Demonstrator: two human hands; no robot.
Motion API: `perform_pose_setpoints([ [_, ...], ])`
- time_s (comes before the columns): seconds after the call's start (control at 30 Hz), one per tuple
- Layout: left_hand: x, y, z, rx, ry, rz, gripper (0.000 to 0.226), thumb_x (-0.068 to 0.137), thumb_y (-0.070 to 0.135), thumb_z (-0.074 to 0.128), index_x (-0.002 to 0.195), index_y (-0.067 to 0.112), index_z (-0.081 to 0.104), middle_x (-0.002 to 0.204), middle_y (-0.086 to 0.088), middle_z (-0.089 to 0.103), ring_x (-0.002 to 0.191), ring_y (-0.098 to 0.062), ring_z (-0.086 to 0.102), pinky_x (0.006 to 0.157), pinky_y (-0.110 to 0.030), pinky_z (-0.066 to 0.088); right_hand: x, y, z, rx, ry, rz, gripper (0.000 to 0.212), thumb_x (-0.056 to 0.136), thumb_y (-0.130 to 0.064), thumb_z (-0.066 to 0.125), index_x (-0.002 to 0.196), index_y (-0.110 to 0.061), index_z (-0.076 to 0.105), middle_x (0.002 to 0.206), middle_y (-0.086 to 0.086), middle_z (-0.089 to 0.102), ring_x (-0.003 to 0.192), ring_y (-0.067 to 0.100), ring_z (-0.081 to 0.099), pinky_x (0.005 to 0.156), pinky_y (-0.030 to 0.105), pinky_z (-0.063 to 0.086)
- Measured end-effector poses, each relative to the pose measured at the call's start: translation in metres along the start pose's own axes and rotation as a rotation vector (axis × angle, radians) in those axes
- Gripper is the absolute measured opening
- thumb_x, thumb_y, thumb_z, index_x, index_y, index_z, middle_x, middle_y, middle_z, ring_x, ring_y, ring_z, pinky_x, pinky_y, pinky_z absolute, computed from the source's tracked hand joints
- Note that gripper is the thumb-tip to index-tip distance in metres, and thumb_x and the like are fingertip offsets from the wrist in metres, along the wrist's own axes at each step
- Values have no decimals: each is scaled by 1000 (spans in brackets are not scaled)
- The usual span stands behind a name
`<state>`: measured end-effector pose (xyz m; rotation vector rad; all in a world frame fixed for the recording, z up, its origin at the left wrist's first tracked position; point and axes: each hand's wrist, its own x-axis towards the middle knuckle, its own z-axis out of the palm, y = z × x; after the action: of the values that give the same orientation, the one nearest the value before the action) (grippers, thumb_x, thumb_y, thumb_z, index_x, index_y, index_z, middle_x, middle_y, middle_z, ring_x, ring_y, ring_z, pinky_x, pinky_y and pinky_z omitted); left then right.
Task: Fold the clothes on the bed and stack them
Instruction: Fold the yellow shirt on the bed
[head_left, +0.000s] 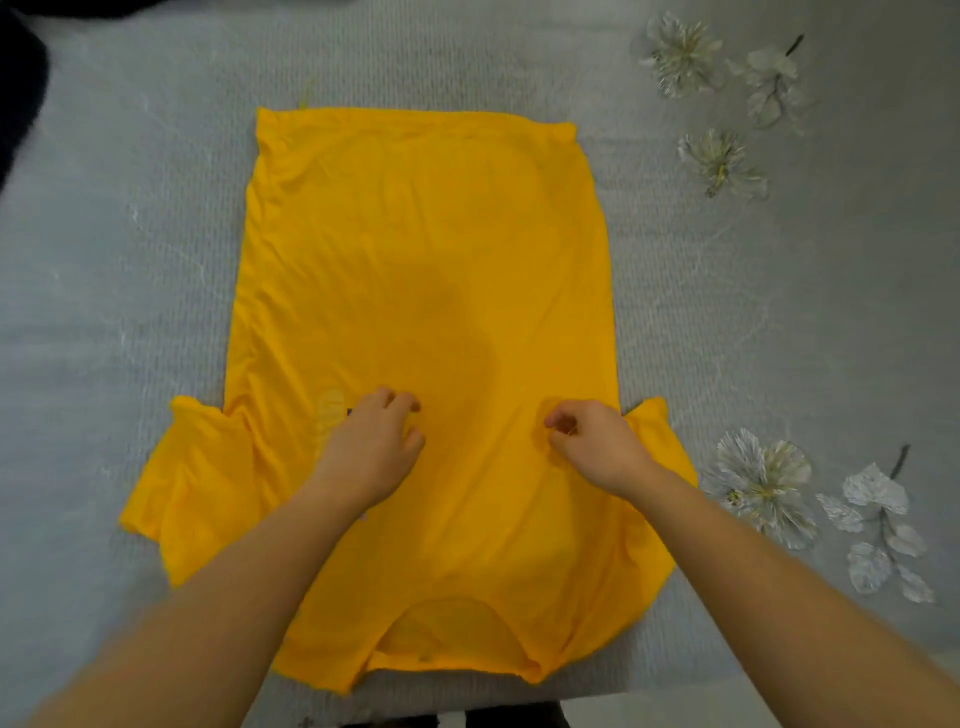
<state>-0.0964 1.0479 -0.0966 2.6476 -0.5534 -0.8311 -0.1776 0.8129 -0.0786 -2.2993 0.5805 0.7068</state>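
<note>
Locating the shirt (426, 249) first: where does it lie? (Recorder)

Spread flat on the grey bedcover (130, 260), about the middle of the view. It is yellow. The neck opening (452, 629) is at the near edge and the hem (415, 117) at the far edge. (Observer)

Sleeves? (Recorder)

The left sleeve (187, 478) sticks out flat to the near left. The right sleeve (657, 436) sticks out to the near right, partly covered by the forearm. A pale print (330, 415) shows faintly through the cloth, just left of the left hand. (Observer)

State of the left hand (371, 452)? (Recorder)

It is down on the chest of the shirt, left of centre, knuckles up, fingers curled toward the thumb. I cannot tell whether any cloth is caught between them. (Observer)

And the right hand (597, 447)? (Recorder)

On the shirt right of centre, level with the left hand and apart from it. The thumb and forefinger are drawn together and pinch a small bit of yellow cloth. (Observer)

Anything else on the bed? (Recorder)

Silver flowers (758, 483) on the cover along the right side, near and far, clear of the shirt. I cannot tell whether they are printed or loose. A dark cloth (18, 88) sits at the far left corner, mostly cut off by the frame. (Observer)
</note>
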Motion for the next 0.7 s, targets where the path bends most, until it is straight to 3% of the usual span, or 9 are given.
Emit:
perform_pose_setpoints([
  [0.1,72,11,-4,-13,165,50,46,97,27,48,140,12,40,151,-11,29,139,-27,26,110,-40,28,59,3,-26,-57,106,-51,20,89,-13,57,108,-11,66,90,4,60,92,26,60,67,27,35],
  [0.2,137,11,-3,29,260,84,54,99,33,43,147,11,31,159,-13,13,147,-28,11,118,-42,14,114,4,-54,-34,264,-83,21,90,-11,56,109,-9,64,95,10,65,90,28,60,70,33,42],
  [0.3,185,6,-5,53,361,36,58,97,43,31,149,19,27,160,-8,9,148,-25,4,118,-42,6,161,1,-78,22,471,-133,22,93,-12,52,111,-8,62,101,13,64,92,29,59,78,40,46],
  [0.47,202,2,-9,92,448,34,64,88,48,26,148,26,29,159,-4,16,147,-20,10,117,-39,7,244,-9,-118,269,699,6,23,99,-19,42,109,-12,61,98,6,60,89,19,54,73,31,41],
  [0.57,203,3,-12,82,462,33,63,87,45,31,146,24,34,158,-4,20,147,-21,14,115,-40,11,280,-20,-138,397,717,114,21,96,-24,49,106,-12,63,97,3,61,89,16,56,73,27,42],
  [0.7,205,5,-16,97,444,9,64,85,44,34,146,24,35,158,-5,22,145,-22,15,113,-36,8,300,-34,-142,236,595,31,27,82,-42,56,97,-20,63,105,8,62,103,27,57,90,45,47],
])
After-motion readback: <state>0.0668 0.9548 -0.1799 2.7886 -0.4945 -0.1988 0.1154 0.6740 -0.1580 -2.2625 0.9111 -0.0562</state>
